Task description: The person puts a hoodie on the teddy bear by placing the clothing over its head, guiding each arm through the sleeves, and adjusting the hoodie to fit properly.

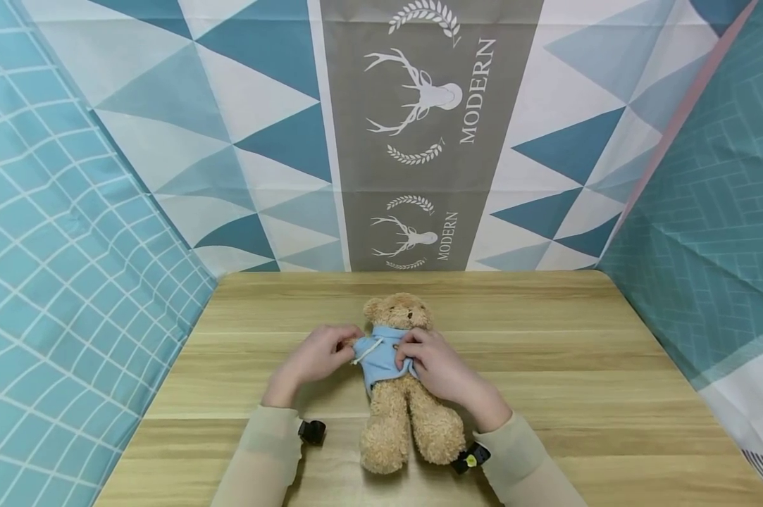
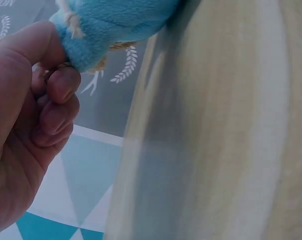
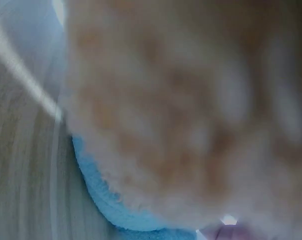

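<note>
A light-brown teddy bear in a blue hooded shirt lies on its back on the wooden table, head toward the far edge. Thumb and curled fingers of my left hand pinch the end of the bear's arm at the sleeve. Across the chest, my right hand holds the bear with bent fingers; the bear's other arm is hidden beneath it. A white drawstring hangs over the shirt. In the right wrist view, blurred brown fur covers most of the picture.
The wooden table reaches back to a patterned cloth wall. Blue gridded cloth hangs on the left and teal cloth on the right. Black wrist devices sit at both sleeves.
</note>
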A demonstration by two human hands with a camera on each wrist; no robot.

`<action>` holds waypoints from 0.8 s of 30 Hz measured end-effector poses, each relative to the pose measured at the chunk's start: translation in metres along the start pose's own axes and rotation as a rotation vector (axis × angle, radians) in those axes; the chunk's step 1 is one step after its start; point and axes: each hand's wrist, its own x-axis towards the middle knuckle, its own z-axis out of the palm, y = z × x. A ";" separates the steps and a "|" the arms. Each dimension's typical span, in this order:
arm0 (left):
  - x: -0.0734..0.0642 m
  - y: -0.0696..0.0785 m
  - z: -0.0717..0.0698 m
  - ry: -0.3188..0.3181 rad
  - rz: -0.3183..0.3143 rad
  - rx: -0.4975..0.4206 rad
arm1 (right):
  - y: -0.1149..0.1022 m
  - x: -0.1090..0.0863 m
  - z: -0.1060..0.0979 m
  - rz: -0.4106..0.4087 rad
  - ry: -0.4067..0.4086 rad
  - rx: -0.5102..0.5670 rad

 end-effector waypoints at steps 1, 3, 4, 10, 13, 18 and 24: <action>0.001 0.000 0.002 0.006 -0.012 0.001 | 0.001 -0.001 0.000 -0.004 -0.003 0.010; 0.003 -0.002 0.006 0.024 -0.052 -0.004 | 0.003 -0.003 -0.003 -0.007 -0.018 0.050; 0.003 -0.003 0.008 0.037 -0.080 -0.015 | 0.004 -0.005 -0.004 -0.010 -0.027 0.070; 0.000 0.004 0.011 0.233 -0.149 -0.179 | -0.003 -0.021 -0.011 0.074 -0.011 0.118; -0.006 0.018 0.007 0.247 -0.012 -0.241 | -0.012 -0.033 -0.012 0.191 0.056 0.072; -0.012 0.038 0.009 -0.002 0.153 -0.184 | -0.019 -0.043 -0.005 0.250 0.058 -0.039; -0.013 0.040 0.021 -0.034 0.132 -0.064 | -0.010 -0.040 0.005 0.088 0.071 -0.192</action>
